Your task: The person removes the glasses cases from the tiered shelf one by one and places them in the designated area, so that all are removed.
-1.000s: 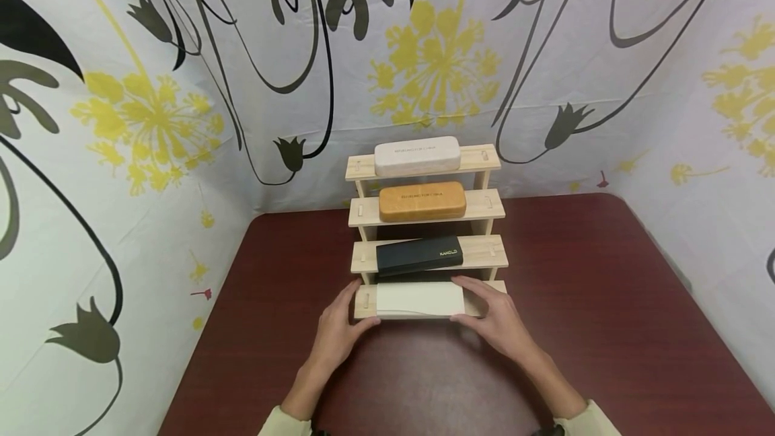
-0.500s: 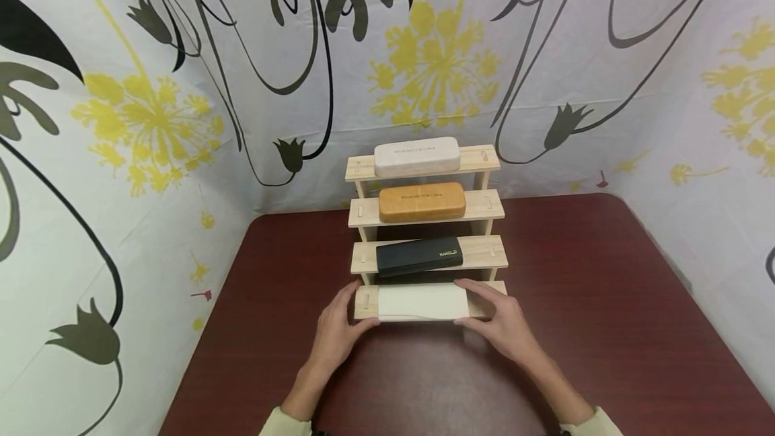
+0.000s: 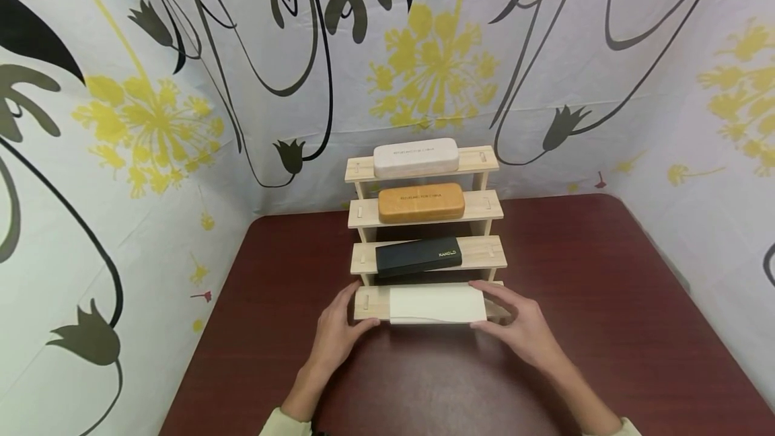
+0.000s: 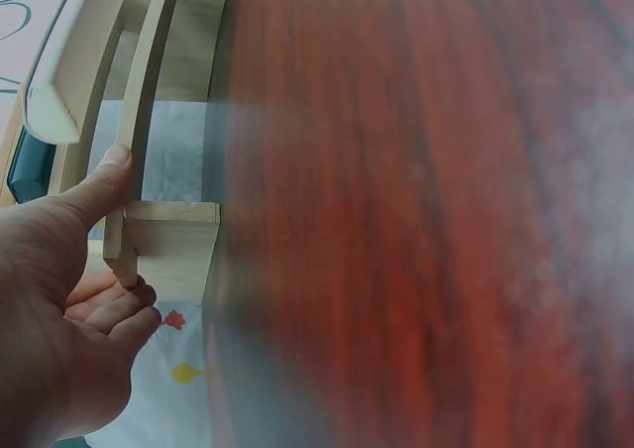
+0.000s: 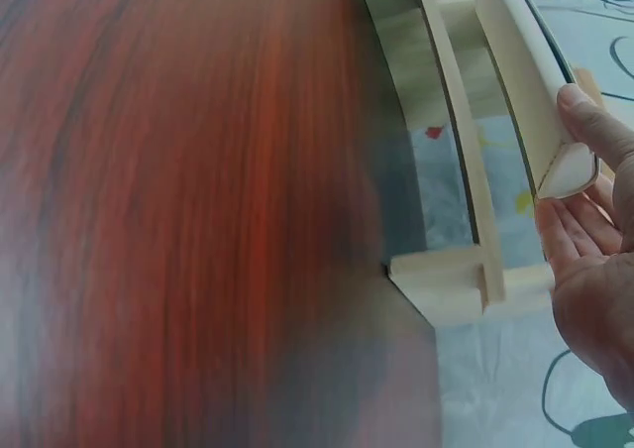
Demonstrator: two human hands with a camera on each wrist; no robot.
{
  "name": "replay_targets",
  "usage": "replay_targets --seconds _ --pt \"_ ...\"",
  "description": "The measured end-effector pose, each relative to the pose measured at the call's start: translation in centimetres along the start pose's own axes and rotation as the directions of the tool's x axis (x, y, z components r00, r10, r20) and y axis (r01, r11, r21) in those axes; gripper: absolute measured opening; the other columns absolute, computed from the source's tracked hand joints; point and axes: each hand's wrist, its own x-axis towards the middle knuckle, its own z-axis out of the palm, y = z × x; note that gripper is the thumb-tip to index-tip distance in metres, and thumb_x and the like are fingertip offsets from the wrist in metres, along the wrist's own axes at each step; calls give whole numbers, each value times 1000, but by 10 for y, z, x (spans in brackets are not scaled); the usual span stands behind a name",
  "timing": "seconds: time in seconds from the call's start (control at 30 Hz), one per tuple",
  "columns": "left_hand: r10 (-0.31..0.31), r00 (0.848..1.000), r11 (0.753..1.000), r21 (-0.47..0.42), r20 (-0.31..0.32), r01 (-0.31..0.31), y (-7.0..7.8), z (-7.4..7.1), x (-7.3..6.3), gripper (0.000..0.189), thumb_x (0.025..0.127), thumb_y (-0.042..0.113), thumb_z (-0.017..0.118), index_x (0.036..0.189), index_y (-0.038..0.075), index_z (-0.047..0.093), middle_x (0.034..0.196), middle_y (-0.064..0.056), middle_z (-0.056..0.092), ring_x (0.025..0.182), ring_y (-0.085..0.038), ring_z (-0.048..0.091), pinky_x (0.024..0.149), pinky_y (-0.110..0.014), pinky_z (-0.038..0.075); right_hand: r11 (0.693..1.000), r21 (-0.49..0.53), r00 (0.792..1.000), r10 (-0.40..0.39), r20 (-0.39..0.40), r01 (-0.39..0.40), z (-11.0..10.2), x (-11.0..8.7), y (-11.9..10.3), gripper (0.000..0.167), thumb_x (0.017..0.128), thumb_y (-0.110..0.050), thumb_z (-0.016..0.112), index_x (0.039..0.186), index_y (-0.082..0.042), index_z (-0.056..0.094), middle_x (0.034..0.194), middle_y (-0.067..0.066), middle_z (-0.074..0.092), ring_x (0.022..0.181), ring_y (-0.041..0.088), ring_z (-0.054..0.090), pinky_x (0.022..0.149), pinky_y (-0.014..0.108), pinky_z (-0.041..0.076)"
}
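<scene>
Cream case [image 3: 437,305] has shifted right, right fingers [image 5: 592,119] pinching it; left fingers [image 4: 102,182] clamp shelf [image 3: 374,303].

The left hand [image 3: 335,332] was held in a grip, thumb [image 4: 102,185] opposed to curled fingers [image 4: 114,314]; the right hand [image 3: 525,328] was set in a pinch; both forearms [image 3: 305,385] were angled inward.

Reddish-brown table [image 3: 575,301], four-tier wooden rack [image 3: 484,251] on top

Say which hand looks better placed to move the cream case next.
Probably the right hand: it grips the right end of the cream case. The left hand holds the left end of the bottom shelf, apart from the case, so it seems better suited to steadying the shelf.
</scene>
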Motion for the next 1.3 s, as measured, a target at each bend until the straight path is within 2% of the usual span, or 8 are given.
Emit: replay_targets --seconds 0.17,0.43,0.63,0.9,1.1,1.3 --pt "-1 1000 1000 2 6 1 -1 0 0 87 81 34 94 153 7 55 151 -14 60 137 -34 58 107 -55 50 1000 14 1000 11 -1 -11 -15 -3 -3 69 76 -1 96 140 -8 69 139 10 70 127 7 65 94 31 58" --pt "-7 1000 1000 1 13 7 0 -1 0 88 81 35 95 154 5 54 152 -14 59 138 -35 58 107 -56 50 999 -31 999 26 -31 -27 -44 -9 -7 71 74 2 96 140 -9 70 135 11 72 129 3 63 101 18 51" --pt "-8 1000 1000 2 17 8 1 -1 1 88 81 35 95 154 5 55 152 -14 59 138 -34 58 108 -54 50 999 -30 997 27 -68 -29 -67 -9 -10 73 73 10 94 140 -3 69 135 18 71 129 5 64 100 19 52" --pt "28 1000 1000 8 -4 -28 1 -2 1 87 80 31 96 152 3 56 150 -16 60 135 -35 60 105 -55 52 995 -56 990 79 -120 -86 -97 -7 -12 73 74 12 92 141 -4 68 136 17 70 128 7 65 101 17 51" --pt "3 1000 1000 15 12 -3 1 -2 0 87 81 33 95 153 5 55 152 -14 59 137 -33 58 108 -53 50 995 -76 987 58 -153 -70 -115 -3 -12 74 73 17 91 141 0 67 137 20 69 130 9 64 101 16 50" --pt "-9 1000 1000 13 22 9 1 -1 1 88 81 34 95 154 7 55 152 -13 59 138 -32 57 109 -53 50 995 -52 979 76 -187 -87 -130 -1 -12 72 73 21 88 140 4 66 139 20 68 124 8 68 98 16 52"
